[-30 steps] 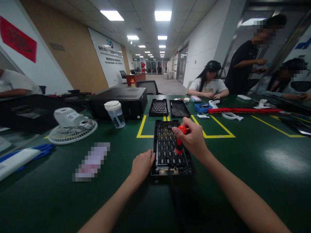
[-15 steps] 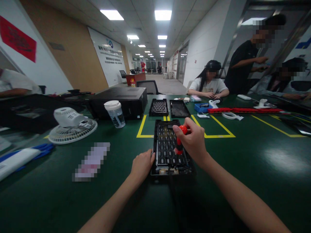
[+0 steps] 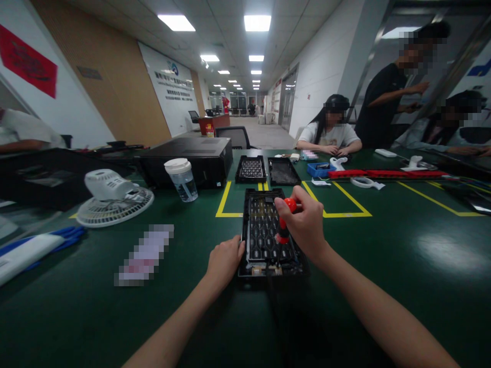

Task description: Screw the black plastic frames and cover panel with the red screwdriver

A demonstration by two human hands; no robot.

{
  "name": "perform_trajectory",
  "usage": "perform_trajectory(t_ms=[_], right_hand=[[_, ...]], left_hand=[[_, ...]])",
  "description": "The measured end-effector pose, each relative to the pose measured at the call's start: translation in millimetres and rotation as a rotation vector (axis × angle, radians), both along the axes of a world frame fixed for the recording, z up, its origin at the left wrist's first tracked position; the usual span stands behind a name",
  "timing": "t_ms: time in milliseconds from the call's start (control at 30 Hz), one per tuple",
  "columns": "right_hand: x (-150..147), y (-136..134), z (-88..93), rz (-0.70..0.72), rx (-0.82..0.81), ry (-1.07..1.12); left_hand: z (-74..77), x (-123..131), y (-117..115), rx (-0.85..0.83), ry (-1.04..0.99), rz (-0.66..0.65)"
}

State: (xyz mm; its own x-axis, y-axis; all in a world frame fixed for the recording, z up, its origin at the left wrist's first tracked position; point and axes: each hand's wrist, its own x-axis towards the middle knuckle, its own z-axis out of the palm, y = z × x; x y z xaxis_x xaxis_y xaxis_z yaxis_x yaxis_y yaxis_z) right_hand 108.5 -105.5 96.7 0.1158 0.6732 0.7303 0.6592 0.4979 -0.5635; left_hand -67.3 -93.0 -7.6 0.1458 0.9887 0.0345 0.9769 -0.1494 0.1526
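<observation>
A black rectangular housing (image 3: 264,232) with a honeycomb-like patterned inside lies flat on the green table in front of me. My left hand (image 3: 226,258) grips its left edge, the fingers partly hidden behind the rim. In my right hand (image 3: 307,220) is a red-and-black screwdriver (image 3: 283,230), held upright with the fist round the top of its handle. Its thin shaft points down at the near right end of the housing, beside a small light-coloured part (image 3: 261,271). Whether the tip sits in a screw is too dark to tell. A dark cable runs from the housing towards me.
Behind the housing lie two similar black trays (image 3: 250,169). A lidded cup (image 3: 181,181), a white fan (image 3: 115,199) and a large black box (image 3: 187,161) stand to the left. At the back right are a blue bin (image 3: 320,170) and a red strip (image 3: 387,175). Several people are nearby.
My hands, the screwdriver and the housing look almost unmoved. The standing person at the right has raised a hand slightly.
</observation>
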Motion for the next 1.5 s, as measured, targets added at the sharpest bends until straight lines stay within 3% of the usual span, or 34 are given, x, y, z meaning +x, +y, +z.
perform_trajectory(t_ms=[233, 367, 500, 700, 833, 1100, 1267, 1500], right_hand=[[-1, 2, -6.0, 0.032, 0.024, 0.051], [-2, 2, -7.4, 0.126, 0.02, 0.102], [0, 5, -4.7, 0.302, -0.044, 0.144], [10, 16, -1.2, 0.743, -0.28, 0.247], [16, 25, -3.5, 0.94, -0.379, 0.305], [16, 32, -10.0, 1.348, -0.608, 0.675], [24, 38, -16.9, 1.44, -0.71, 0.755], [28, 42, -20.8, 1.49, -0.644, 0.762]], left_hand=[[0.7, -1, 0, -0.006, 0.011, 0.001], [2.4, 0, -1, -0.01, 0.023, 0.014], [4.4, 1, -2, -0.025, 0.025, 0.026], [5.2, 1, -2, -0.028, 0.022, 0.015], [3.8, 0, -2, -0.016, 0.018, 0.016], [3.4, -1, -2, -0.01, -0.004, 0.011], [1.0, -1, -1, 0.008, 0.007, 0.001], [1.2, -1, -2, 0.012, 0.025, 0.0]])
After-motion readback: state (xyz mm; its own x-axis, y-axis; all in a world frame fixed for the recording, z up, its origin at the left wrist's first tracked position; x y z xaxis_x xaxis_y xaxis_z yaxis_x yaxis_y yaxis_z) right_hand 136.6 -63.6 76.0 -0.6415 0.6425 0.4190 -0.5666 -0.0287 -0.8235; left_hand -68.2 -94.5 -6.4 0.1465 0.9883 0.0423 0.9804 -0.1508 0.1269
